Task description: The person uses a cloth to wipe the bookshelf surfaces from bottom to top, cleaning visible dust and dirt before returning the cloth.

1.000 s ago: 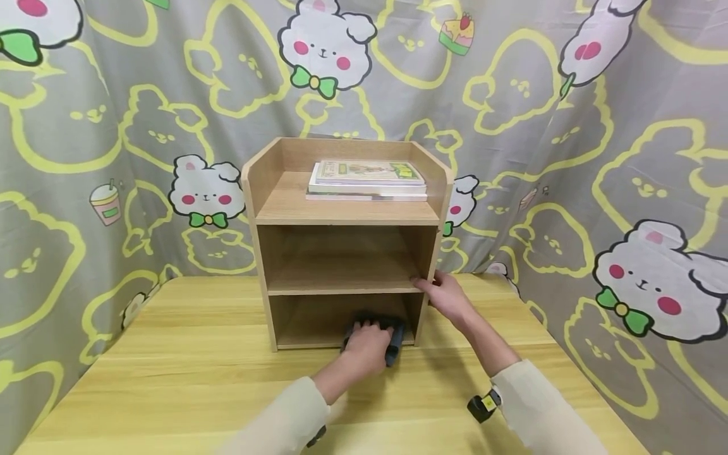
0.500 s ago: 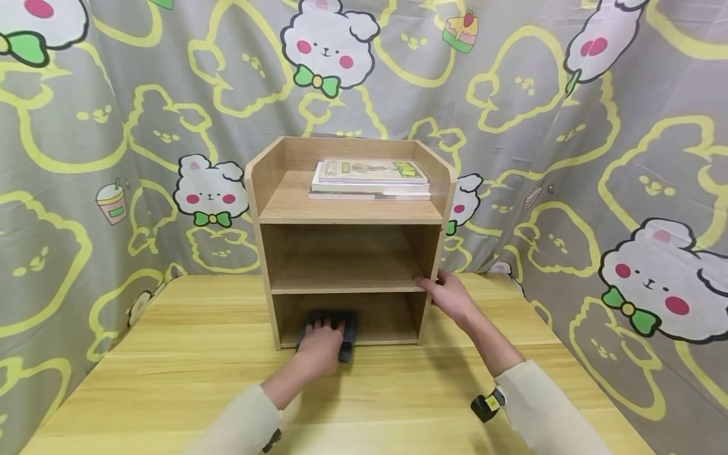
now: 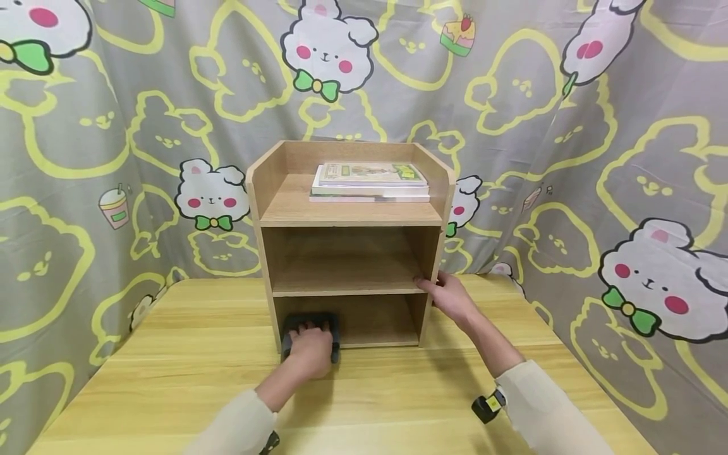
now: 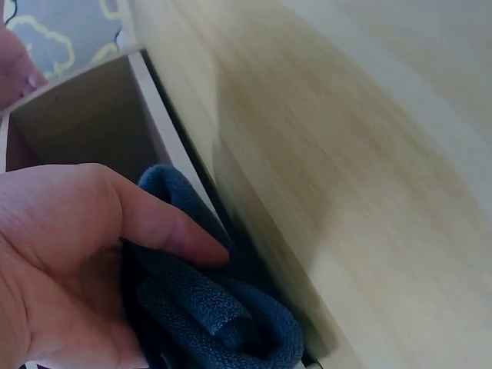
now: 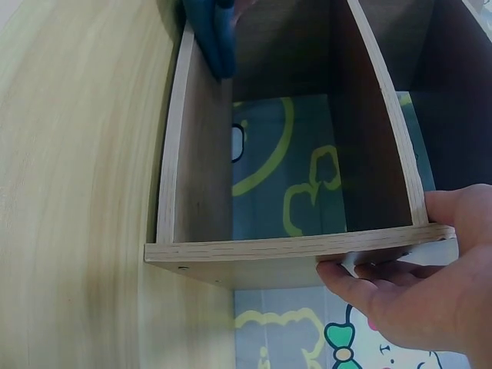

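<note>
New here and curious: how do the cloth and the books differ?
The cloth is dark blue and folded; the books look pale and lie flat.
The cloth is in the left grip on the lowest level; the books sit untouched on top.
Both are on the shelf unit.

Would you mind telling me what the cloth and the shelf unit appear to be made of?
The cloth looks like soft, matt fabric, perhaps terry or microfibre: its fuzzy pile shows up close. The shelf unit looks like smooth, low-sheen wood or wood-effect board: grain lines run along its edges.
</note>
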### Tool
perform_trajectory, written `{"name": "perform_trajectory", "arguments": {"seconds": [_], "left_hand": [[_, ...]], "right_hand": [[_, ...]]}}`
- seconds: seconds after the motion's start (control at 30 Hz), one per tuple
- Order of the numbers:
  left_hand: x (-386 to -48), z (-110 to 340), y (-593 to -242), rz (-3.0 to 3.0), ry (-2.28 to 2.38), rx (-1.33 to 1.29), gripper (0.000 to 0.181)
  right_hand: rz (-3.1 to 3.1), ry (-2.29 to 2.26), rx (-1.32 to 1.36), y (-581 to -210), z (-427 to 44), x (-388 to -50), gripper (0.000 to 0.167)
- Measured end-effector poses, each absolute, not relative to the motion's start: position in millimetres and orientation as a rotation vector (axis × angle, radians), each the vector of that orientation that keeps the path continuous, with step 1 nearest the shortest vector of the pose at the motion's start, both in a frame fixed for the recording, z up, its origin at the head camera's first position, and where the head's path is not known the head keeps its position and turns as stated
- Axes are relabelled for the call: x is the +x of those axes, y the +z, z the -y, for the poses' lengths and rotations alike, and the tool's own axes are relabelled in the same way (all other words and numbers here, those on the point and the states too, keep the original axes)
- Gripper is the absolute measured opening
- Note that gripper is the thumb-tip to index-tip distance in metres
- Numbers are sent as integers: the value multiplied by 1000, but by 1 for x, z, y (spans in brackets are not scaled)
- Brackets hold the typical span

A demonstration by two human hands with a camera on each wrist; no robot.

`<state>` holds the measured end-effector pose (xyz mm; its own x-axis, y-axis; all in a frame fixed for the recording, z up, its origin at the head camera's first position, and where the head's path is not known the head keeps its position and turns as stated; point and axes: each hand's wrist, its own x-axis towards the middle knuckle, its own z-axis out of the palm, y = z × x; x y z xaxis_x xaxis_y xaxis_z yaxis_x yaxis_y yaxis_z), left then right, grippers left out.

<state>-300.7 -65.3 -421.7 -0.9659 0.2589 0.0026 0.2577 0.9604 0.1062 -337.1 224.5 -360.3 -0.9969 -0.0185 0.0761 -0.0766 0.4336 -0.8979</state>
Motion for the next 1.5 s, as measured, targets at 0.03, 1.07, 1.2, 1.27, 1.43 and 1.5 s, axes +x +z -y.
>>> {"name": "perform_trajectory", "arguments": {"seconds": [0.03,1.07,1.2,1.27,1.43,1.5], "left_hand": [[-301,60,-421,-3091,146,389,65],[-291,-58,-444,-3135,-142,823,64],[-290,-39,-446,-3112,-206,942,65],[-292,-34,-446,-3097,-174,958,68],[-295,-23,-439,-3043,26,818,69],[-296,-14,-435,-3030,96,715,69]], "right_hand": [[2612,1645,86,-360,-224,-337,57],[2588,1671,94,-364,-224,-338,58],[2606,1665,103,-362,-224,-337,60],[2609,1662,96,-362,-225,-336,60],[2601,1660,81,-361,-226,-335,59],[2600,1674,94,-362,-224,-336,59]]}}
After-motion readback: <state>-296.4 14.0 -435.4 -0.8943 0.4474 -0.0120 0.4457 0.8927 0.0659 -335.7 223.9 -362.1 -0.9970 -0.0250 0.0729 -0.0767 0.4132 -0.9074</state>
